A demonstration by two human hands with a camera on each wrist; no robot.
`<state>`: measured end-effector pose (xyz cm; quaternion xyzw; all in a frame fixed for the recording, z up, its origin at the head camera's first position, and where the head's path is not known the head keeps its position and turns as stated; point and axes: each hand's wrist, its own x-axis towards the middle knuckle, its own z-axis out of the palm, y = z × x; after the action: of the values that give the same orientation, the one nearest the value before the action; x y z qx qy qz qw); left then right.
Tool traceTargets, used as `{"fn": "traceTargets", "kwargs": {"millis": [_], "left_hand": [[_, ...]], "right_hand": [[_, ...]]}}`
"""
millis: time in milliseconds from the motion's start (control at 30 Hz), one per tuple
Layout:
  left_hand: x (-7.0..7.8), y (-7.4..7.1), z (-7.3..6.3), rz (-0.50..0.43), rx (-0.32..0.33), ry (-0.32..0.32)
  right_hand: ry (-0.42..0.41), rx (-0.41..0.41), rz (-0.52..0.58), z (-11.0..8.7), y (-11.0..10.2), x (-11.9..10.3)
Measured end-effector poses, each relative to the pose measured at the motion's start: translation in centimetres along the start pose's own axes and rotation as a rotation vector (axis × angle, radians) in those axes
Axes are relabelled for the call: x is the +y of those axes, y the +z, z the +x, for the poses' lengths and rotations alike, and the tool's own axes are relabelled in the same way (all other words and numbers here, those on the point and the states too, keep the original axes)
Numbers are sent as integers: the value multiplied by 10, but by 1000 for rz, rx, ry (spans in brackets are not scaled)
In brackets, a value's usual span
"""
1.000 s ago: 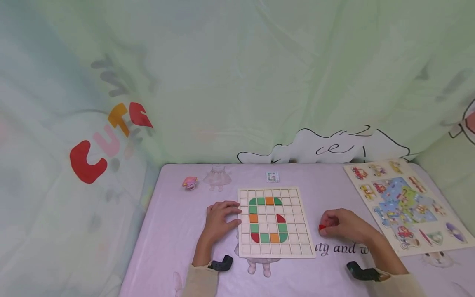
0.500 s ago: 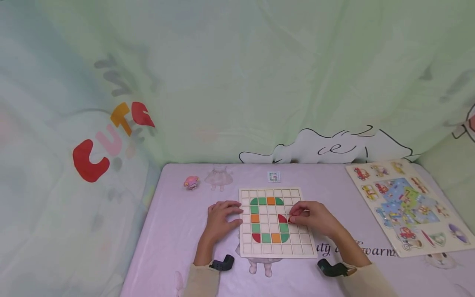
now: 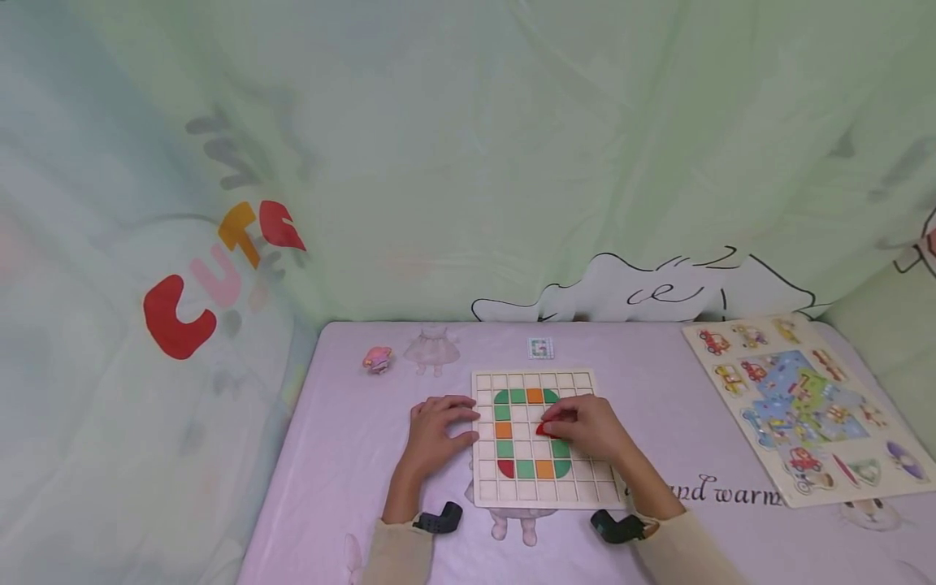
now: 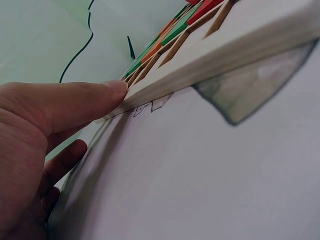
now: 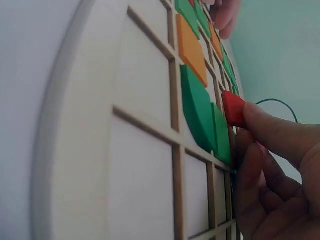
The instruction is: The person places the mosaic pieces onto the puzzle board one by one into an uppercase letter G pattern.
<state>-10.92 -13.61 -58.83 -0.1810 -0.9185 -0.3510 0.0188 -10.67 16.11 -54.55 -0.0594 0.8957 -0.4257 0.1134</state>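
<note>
A pale square grid board (image 3: 522,491) lies on the table with green, orange and red tiles in a ring of cells. My right hand (image 3: 594,429) is over the board and pinches a red tile (image 5: 233,107) between thumb and fingers, above the middle cells inside the ring. Its fingers hide part of the ring's right side. At the board's left edge rests my left hand (image 3: 431,435), fingers spread and loosely bent. In the left wrist view, the thumb (image 4: 82,102) touches the board's side (image 4: 200,75). A green tile (image 5: 196,107) sits in a corner cell of the ring.
Behind the board lies a small pattern card (image 3: 541,348). A pink figurine (image 3: 377,359) stands at the back left. A picture puzzle board (image 3: 819,410) with vehicle pieces fills the right side of the table (image 3: 643,357). Printed curtains hang behind and at both sides.
My right hand has come left from the bare table beside the board to over the ring, carrying the red tile. The left hand stays at the board's edge.
</note>
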Motion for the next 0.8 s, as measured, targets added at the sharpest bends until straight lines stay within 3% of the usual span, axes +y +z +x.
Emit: {"fn": "traceTargets", "kwargs": {"millis": [167,433,800], "left_hand": [[2,0,0,-1,4,9],[1,1,0,-11,-4,-44],[1,-1,-1,-2,-7,-11]], "right_hand": [[-10,6,-38,4,6,-2],[-23,-6,-78,5,7,-4],[-15,-7,-116,7,10,-3]]}}
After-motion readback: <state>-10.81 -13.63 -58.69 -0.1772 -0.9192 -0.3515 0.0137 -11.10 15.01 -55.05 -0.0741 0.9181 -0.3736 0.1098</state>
